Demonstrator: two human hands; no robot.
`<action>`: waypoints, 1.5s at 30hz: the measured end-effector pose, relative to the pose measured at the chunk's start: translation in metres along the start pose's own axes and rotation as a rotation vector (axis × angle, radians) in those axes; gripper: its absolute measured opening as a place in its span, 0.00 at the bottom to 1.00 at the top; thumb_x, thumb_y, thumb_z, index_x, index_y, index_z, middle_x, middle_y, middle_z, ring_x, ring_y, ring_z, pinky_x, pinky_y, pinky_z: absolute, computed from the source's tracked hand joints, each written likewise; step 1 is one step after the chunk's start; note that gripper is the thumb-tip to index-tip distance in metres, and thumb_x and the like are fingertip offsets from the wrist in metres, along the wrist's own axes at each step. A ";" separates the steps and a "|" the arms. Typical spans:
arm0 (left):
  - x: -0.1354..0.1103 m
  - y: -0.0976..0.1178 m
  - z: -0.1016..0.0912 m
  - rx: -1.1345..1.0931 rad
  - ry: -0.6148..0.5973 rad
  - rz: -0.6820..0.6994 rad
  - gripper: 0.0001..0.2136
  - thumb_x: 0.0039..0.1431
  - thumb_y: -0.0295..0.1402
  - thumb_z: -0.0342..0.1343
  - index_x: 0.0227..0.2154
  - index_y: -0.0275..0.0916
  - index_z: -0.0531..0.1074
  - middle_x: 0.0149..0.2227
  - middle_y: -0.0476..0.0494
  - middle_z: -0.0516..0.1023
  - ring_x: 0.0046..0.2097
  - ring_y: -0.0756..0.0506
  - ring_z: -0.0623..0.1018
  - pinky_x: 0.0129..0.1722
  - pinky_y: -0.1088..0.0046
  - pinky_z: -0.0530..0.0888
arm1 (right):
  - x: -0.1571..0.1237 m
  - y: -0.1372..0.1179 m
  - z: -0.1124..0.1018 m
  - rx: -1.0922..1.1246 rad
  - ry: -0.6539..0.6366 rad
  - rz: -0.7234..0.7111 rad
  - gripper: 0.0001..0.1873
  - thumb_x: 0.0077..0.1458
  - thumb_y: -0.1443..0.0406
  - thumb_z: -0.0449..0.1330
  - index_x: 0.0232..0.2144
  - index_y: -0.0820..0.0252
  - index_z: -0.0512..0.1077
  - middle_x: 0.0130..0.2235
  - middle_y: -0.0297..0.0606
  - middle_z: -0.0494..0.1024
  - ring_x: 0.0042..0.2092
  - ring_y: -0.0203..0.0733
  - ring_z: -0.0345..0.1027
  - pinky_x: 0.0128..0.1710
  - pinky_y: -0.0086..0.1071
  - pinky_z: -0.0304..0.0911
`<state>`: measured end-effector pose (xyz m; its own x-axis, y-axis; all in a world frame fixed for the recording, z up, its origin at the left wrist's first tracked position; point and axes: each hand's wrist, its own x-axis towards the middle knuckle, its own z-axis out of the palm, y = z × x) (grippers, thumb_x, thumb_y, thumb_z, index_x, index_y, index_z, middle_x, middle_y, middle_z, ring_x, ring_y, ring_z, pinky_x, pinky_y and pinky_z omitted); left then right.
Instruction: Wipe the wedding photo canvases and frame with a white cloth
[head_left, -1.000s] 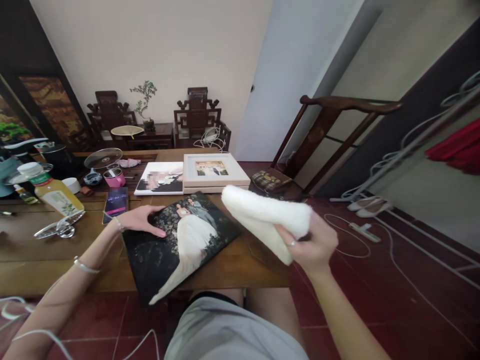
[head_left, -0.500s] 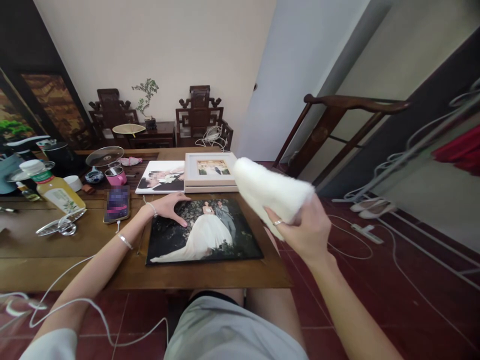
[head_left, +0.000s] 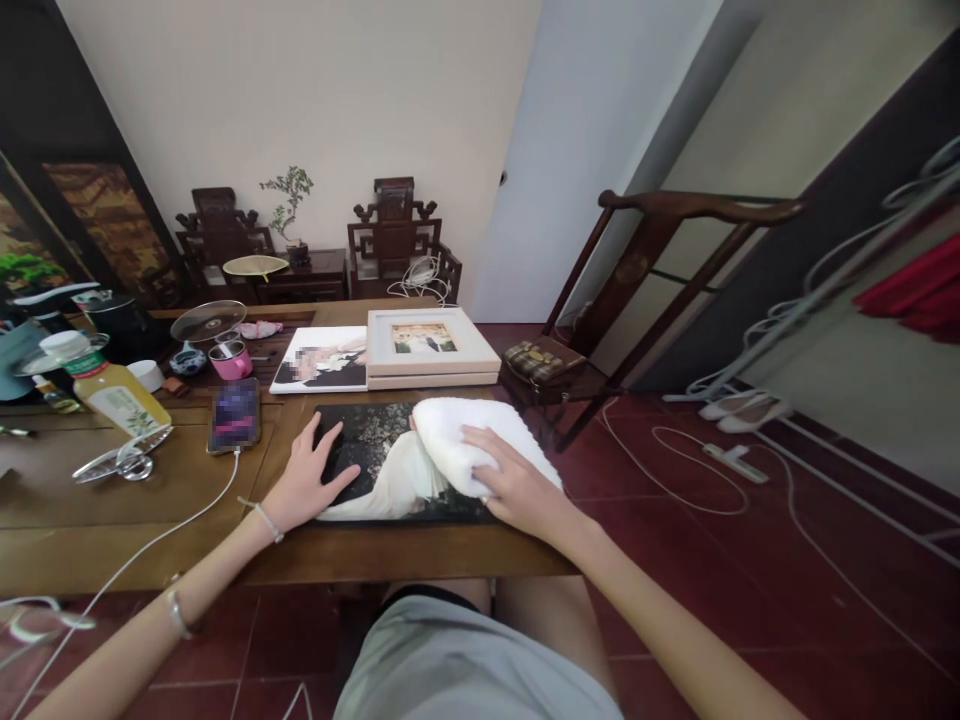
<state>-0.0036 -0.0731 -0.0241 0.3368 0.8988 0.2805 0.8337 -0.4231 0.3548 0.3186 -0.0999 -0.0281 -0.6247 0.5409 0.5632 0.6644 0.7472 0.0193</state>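
Observation:
A dark photo print (head_left: pixel 371 450) of a couple lies flat near the front edge of the wooden table (head_left: pixel 150 520). My left hand (head_left: pixel 307 485) lies flat and spread on the print's left part, holding it down. My right hand (head_left: pixel 510 485) presses a folded white cloth (head_left: pixel 465 445) onto the print's right half, fingers curled over the cloth. The cloth hides much of the picture.
Behind the print lie a framed photo (head_left: pixel 427 345) on a stack and another flat print (head_left: pixel 322 358). A phone (head_left: pixel 233 415) with a cable, a juice bottle (head_left: pixel 105 390), a pink cup (head_left: pixel 229 360) and clutter fill the left. A wooden chair (head_left: pixel 637 290) stands right.
My right hand has come down from mid-air and laid the cloth on the print. My left hand slid from the print's top edge to its left side. The print was turned square earlier.

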 end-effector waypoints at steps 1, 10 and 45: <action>-0.003 0.001 -0.001 -0.012 0.028 0.038 0.29 0.60 0.47 0.50 0.60 0.38 0.57 0.66 0.31 0.43 0.66 0.31 0.47 0.60 0.49 0.55 | 0.001 -0.001 -0.001 0.027 -0.039 0.010 0.16 0.39 0.80 0.50 0.26 0.62 0.72 0.57 0.50 0.65 0.63 0.54 0.47 0.57 0.55 0.55; -0.007 0.003 0.001 -0.149 0.030 0.113 0.22 0.63 0.38 0.47 0.59 0.43 0.58 0.65 0.38 0.53 0.64 0.40 0.57 0.60 0.55 0.59 | -0.001 0.000 0.002 0.049 -0.135 0.074 0.18 0.38 0.78 0.51 0.30 0.61 0.74 0.58 0.50 0.66 0.60 0.51 0.56 0.58 0.54 0.53; -0.004 -0.007 0.010 -0.082 0.003 0.118 0.21 0.64 0.38 0.45 0.59 0.39 0.59 0.62 0.37 0.60 0.64 0.40 0.58 0.60 0.52 0.59 | 0.051 0.047 0.012 0.031 -0.221 0.159 0.19 0.46 0.76 0.49 0.37 0.60 0.73 0.45 0.44 0.76 0.49 0.50 0.68 0.52 0.46 0.60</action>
<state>-0.0071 -0.0728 -0.0365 0.4293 0.8420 0.3268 0.7498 -0.5340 0.3908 0.3128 -0.0322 -0.0084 -0.5905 0.7209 0.3627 0.7502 0.6560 -0.0824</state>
